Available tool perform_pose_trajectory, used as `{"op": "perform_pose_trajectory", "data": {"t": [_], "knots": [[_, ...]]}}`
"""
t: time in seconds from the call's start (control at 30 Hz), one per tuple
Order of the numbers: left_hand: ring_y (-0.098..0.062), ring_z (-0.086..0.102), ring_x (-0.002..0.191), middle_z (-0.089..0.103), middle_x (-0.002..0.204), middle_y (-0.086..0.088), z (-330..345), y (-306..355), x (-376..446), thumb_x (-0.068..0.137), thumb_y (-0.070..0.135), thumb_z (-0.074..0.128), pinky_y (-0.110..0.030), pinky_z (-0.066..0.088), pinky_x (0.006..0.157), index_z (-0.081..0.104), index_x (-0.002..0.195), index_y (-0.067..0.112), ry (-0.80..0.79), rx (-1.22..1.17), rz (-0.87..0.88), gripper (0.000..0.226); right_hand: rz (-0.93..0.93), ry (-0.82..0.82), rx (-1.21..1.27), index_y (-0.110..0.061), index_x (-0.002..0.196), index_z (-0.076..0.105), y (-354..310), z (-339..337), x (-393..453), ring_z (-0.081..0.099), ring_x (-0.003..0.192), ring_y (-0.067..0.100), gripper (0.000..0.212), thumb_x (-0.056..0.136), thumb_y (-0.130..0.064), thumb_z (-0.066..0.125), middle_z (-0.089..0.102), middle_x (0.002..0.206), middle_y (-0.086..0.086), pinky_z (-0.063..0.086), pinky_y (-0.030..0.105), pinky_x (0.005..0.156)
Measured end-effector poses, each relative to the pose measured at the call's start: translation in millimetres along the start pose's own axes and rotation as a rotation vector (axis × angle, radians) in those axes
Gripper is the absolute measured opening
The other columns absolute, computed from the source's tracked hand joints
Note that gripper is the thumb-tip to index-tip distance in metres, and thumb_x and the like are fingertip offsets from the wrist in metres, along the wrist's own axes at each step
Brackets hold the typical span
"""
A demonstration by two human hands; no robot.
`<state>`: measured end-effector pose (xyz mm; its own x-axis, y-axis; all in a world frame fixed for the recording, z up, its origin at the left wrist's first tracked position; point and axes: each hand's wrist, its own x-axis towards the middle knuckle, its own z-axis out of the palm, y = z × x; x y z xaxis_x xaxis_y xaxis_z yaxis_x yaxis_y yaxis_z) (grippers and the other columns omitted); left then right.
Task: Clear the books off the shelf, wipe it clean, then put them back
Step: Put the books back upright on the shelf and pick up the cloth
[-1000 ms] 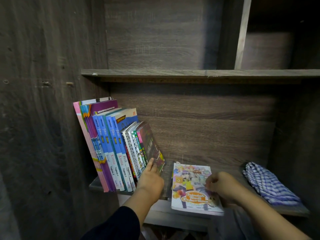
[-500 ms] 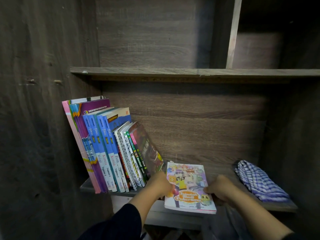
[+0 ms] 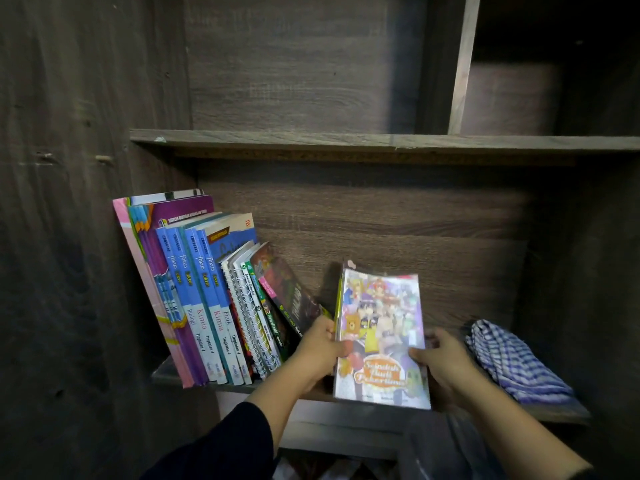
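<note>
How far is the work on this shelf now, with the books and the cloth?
Near the end, it seems. A row of books already stands leaning at the left of the shelf, and the checked cloth lies set aside at the right. In hand: left hand and right hand grip the comic book, raised on edge. Left: standing it beside the row. Wiping itself cannot be confirmed.

comic book point(image 3: 381, 337) now tilted up off the shelf point(image 3: 554, 415), between both hands point(image 3: 320, 348)

Single head view, close, looking forward and down into shelf point(image 3: 346, 393).
</note>
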<state>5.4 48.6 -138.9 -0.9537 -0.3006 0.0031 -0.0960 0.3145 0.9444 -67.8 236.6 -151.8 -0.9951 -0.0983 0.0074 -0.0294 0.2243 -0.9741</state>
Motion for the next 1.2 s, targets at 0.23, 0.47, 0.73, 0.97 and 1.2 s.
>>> {"op": "perform_pose_trajectory", "data": {"t": [0.23,0.47,0.73,0.97,1.2], "knots": [[-0.008,0.048,0.066,0.048,0.082,0.007,11,-2,-4,0.097,0.011,0.049,-0.026,0.046,0.054,0.035,0.084,0.025,0.046,0.07,0.138,0.023,-0.085,-0.053,0.12,-0.022,0.088,0.052,-6,-8,-4,0.065,0.095,0.028,0.033,0.082,0.008,0.062,0.065,0.099,0.005,0.053,0.054,0.087],[-0.014,0.055,0.059,0.057,0.091,-0.004,-4,-9,1,0.096,0.017,0.053,-0.026,0.053,0.054,0.049,0.097,0.017,-0.021,0.07,0.14,0.003,-0.118,-0.104,0.199,-0.015,0.089,0.048,3,-6,-4,0.064,0.088,0.029,0.042,0.074,0.02,0.064,0.066,0.102,0.011,0.054,0.049,0.083],[-0.019,0.055,0.037,0.06,0.05,-0.008,-37,-12,-11,0.092,0.052,0.049,-0.021,0.046,0.043,0.058,0.064,0.004,0.127,0.395,-0.155,0.056,-0.127,-0.108,0.258,-0.016,0.09,0.053,5,-1,3,0.066,0.093,0.034,0.04,0.075,0.02,0.063,0.068,0.103,0.012,0.053,0.054,0.084],[-0.022,0.063,0.043,0.062,0.057,-0.016,-28,-5,3,0.1,0.018,0.043,-0.031,0.055,0.047,0.048,0.087,-0.001,0.311,0.0,-0.189,0.023,-0.142,-0.123,0.24,-0.015,0.09,0.053,5,5,8,0.067,0.092,0.034,0.04,0.074,0.02,0.063,0.07,0.099,0.011,0.052,0.057,0.085],[-0.03,0.067,0.088,0.068,0.095,-0.016,-50,5,-8,0.1,0.021,0.039,-0.029,0.047,0.069,0.058,0.102,-0.002,0.626,0.663,0.057,0.03,-0.146,-0.128,0.258,-0.014,0.091,0.052,8,7,11,0.067,0.088,0.032,0.038,0.075,0.019,0.064,0.07,0.097,0.01,0.054,0.054,0.082]]}}
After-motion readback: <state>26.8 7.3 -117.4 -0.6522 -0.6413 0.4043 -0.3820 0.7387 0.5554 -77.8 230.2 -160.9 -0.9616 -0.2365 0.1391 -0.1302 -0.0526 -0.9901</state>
